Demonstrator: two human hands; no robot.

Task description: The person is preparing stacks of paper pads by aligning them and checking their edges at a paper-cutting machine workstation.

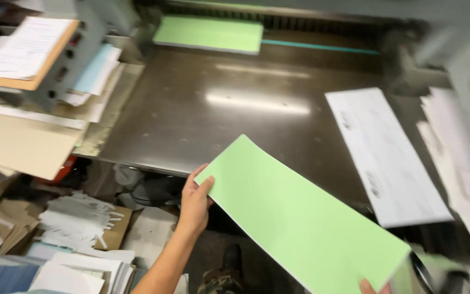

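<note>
I hold a long stack of light green paper sheets (295,218) out in front of me, slanting from upper left to lower right over the front edge of a dark metal cutter table (202,109). My left hand (196,201) grips the stack's upper left corner, thumb on top. My right hand (373,287) is mostly out of the picture at the bottom; only its fingertips show, holding the stack's lower right end. A second green stack (209,34) lies flat at the back of the table, against the machine's rear.
A long white printed stack (384,155) lies on the table's right side, with more white sheets (458,158) beyond it. Papers, cardboard and a grey machine housing (33,71) crowd the left. Paper strips (74,218) and boxes sit on the floor at lower left.
</note>
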